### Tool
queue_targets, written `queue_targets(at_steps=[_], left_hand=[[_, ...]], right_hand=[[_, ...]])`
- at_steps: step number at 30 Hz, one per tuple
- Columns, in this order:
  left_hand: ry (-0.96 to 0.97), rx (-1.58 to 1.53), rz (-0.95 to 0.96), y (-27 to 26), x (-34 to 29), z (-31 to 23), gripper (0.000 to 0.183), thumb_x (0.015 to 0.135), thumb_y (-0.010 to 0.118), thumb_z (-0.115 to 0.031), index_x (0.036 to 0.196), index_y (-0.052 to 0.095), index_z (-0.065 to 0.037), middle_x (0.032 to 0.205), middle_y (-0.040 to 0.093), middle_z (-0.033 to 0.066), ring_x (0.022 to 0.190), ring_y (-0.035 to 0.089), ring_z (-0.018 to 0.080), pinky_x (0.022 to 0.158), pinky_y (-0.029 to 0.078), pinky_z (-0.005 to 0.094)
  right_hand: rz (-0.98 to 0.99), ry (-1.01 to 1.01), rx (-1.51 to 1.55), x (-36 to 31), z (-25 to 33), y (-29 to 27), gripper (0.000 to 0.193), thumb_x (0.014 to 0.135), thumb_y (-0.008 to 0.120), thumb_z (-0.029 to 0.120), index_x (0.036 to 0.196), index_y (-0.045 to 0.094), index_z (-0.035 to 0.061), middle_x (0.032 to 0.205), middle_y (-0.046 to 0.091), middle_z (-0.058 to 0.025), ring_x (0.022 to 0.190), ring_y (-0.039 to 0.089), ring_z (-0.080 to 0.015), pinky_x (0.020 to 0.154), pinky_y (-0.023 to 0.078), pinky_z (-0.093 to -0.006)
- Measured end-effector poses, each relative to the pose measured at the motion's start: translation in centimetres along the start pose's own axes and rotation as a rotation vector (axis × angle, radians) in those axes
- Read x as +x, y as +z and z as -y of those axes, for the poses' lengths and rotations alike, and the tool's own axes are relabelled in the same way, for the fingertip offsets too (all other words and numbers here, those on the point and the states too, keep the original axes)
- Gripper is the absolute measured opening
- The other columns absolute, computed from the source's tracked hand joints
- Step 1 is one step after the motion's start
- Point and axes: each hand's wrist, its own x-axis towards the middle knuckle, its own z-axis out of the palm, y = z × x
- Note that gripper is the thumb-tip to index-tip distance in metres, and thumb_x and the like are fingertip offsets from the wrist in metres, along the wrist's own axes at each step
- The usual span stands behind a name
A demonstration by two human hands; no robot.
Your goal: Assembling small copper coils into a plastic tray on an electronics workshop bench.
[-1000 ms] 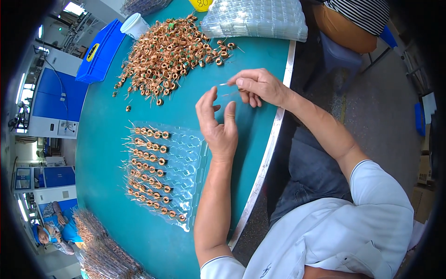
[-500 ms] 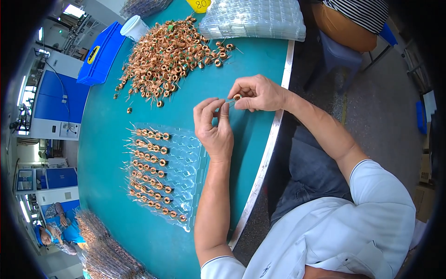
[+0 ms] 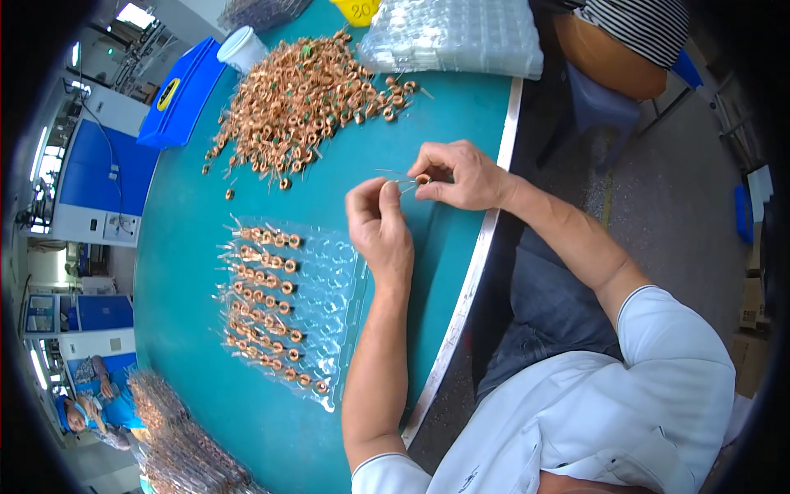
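Between the fingertips of my right hand point(image 3: 467, 177) is a small copper-wound toroidal coil point(image 3: 423, 179), its thin wire leads pointing left. My left hand point(image 3: 380, 226) is closed in a pinch at those leads, just left of the coil. Both hands are above the green table near its right edge. Left of my left forearm lies a clear plastic tray point(image 3: 325, 280). Several rows of similar coils fill its left part, leads pointing left, while hollow pockets show on its right part.
A large heap of loose coils point(image 3: 288, 107) covers the far table. Around it stand a white cup point(image 3: 242, 49), a blue bin point(image 3: 183, 95) and stacked clear trays point(image 3: 453, 37). More filled trays point(image 3: 185, 436) are piled at the near left. A person sits on a stool point(image 3: 601, 111) at the far right.
My right hand has moved slightly down with the coil. The fingers of my left hand have curled in more, and the wire leads now show more plainly between the hands.
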Motion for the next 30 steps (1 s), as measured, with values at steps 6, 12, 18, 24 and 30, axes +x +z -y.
queue_targets(at_steps=[6,12,18,24,30], left_hand=[[-0.081,0.094,0.249,-0.6,-0.9,0.2,0.028,0.095,0.061,-0.012,0.118,0.06,0.004,0.109,0.061,0.007,0.095,0.058,0.0129,0.08,0.047,0.0246],[-0.048,-0.064,0.133,-1.1,-1.8,0.5,0.02,0.095,0.059,-0.007,0.112,0.061,0.005,0.103,0.065,0.008,0.09,0.062,0.0137,0.079,0.052,0.0262],[-0.193,-0.079,0.187,0.5,-0.4,0.9,0.028,0.093,0.065,-0.013,0.115,0.061,0.004,0.094,0.066,0.0063,0.075,0.059,0.0104,0.065,0.048,0.0226],[-0.194,-0.128,0.293,-2.6,0.0,1.5,0.031,0.091,0.068,-0.013,0.116,0.062,0.004,0.094,0.067,0.0057,0.075,0.058,0.0086,0.067,0.048,0.022],[-0.187,-0.051,0.315,-2.8,-0.1,1.6,0.033,0.091,0.069,-0.019,0.115,0.064,0.002,0.091,0.068,0.0047,0.076,0.058,0.0084,0.068,0.048,0.0223]], right_hand=[[-0.178,-0.262,-0.142,-0.8,-1.3,2.6,0.016,0.08,0.072,0.007,0.093,0.063,0.0076,0.082,0.066,-0.0083,0.073,0.068,-0.0249,0.061,0.052,-0.0332],[0.036,-0.266,-0.055,-1.6,0.1,1.8,0.034,0.083,0.07,0.012,0.117,0.064,0.0092,0.098,0.068,-0.0115,0.091,0.067,-0.0264,0.079,0.053,-0.0355],[-0.022,-0.028,0.011,-0.2,-0.8,-0.6,0.025,0.087,0.068,0.013,0.109,0.067,0.0014,0.096,0.066,-0.0084,0.085,0.064,-0.0157,0.074,0.052,-0.0292],[0.182,0.201,0.281,2.5,0.3,0.3,0.025,0.091,0.067,0.019,0.11,0.066,0.0027,0.091,0.066,-0.0037,0.074,0.06,-0.0082,0.062,0.049,-0.0225],[0.215,-0.111,0.064,3.6,-1.1,0.5,0.024,0.091,0.067,0.019,0.106,0.065,0.0,0.086,0.065,-0.0053,0.076,0.063,-0.0103,0.066,0.051,-0.0247]])
